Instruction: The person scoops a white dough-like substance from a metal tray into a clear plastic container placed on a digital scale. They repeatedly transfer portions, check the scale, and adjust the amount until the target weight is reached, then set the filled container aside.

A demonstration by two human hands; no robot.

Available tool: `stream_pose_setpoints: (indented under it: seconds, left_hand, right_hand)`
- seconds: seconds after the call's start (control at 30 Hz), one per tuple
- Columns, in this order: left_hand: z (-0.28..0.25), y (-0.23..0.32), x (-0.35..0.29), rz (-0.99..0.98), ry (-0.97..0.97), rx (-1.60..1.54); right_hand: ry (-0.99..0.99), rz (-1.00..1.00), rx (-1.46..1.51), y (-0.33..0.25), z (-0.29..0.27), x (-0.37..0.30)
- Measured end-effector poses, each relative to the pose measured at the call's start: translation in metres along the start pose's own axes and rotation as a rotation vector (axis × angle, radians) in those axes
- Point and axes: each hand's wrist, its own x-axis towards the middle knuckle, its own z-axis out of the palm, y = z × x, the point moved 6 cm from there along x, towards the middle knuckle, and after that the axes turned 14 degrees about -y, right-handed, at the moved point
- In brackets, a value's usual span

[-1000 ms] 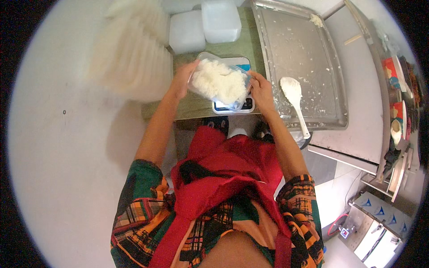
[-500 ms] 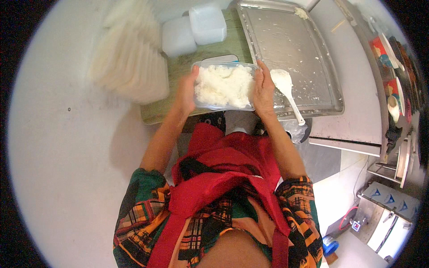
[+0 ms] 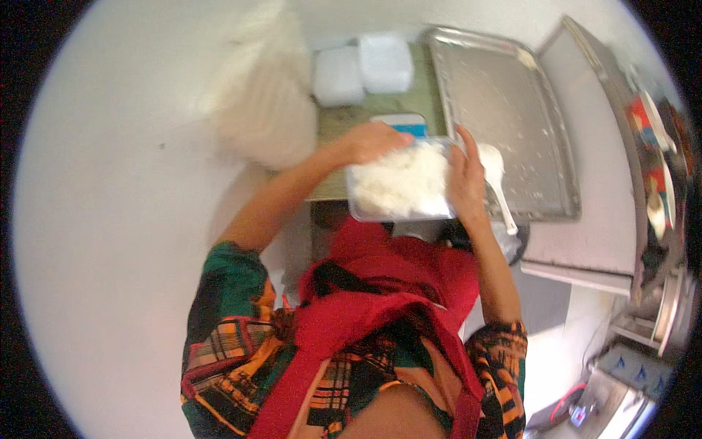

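Right hand: the right hand [image 3: 468, 179] is closed against the right end of the tub, fingers lying along the wall and pointing away from the body.
Left hand: the left hand [image 3: 374, 141] reaches across the tub's far left corner, thumb side over the food; blur hides whether it grips the rim or only touches, so I cannot tell.
Tub: the clear plastic tub [image 3: 402, 217] sits between the two hands, its open top facing up.
Food: clumped white grains, like cooked rice [image 3: 398, 181], fill the tub, right between the hands.
Apron: a red apron [image 3: 373, 307] lies on the body side of the grip.
Scale: a white scale with a blue panel [image 3: 411, 126] shows just beyond the grip, partly covered by the tub and left hand.
Paddle: a white rice paddle [image 3: 495, 172] lies just right of the right hand, handle toward the body.
Table: a green tabletop [image 3: 344, 115] spreads behind and left of the grip.
Tray: a metal tray [image 3: 523, 121], scattered with white bits, extends to the right and beyond.
Containers: two whitish containers [image 3: 385, 64] stand side by side, well beyond the left hand.
Stack: a blurred pale ribbed stack [image 3: 267, 106] stands farther left.
Packets: red packets [image 3: 645, 117] sit far right.
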Motion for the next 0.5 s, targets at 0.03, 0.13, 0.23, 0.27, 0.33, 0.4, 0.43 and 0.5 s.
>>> stream_pose_setpoints:
  seconds: [0.03,0.13,0.23,0.27,0.33,0.4,0.43,0.5]
  left_hand:
    - [0.001,0.007,-0.004,0.004,0.056,-0.056]
    - [-0.002,0.018,-0.024,-0.067,0.113,-0.142]
    - [-0.018,0.027,-0.042,-0.130,0.175,-0.189]
    - [-0.024,0.027,-0.048,-0.143,0.206,-0.203]
    - [-0.049,0.005,-0.057,-0.189,0.364,0.044]
    - [-0.092,0.000,-0.078,-0.084,0.569,0.411]
    - [-0.114,0.006,-0.098,0.055,0.690,0.661]
    - [-0.171,-0.010,-0.141,0.136,0.803,0.124]
  right_hand:
    - [-0.016,-0.002,0.042,-0.001,-0.002,-0.001]
    - [-0.065,-0.072,0.020,-0.015,-0.004,0.003]
    - [-0.116,-0.159,-0.040,-0.041,-0.005,0.015]
    - [-0.067,-0.262,-0.089,-0.048,-0.006,0.023]
    - [0.027,-0.468,-0.180,-0.063,-0.005,0.038]
    - [-0.138,-0.275,0.194,-0.082,-0.003,0.039]
    - [-0.217,-0.171,0.377,-0.086,0.000,0.037]
    - [-0.205,-0.197,0.427,-0.079,-0.005,0.039]
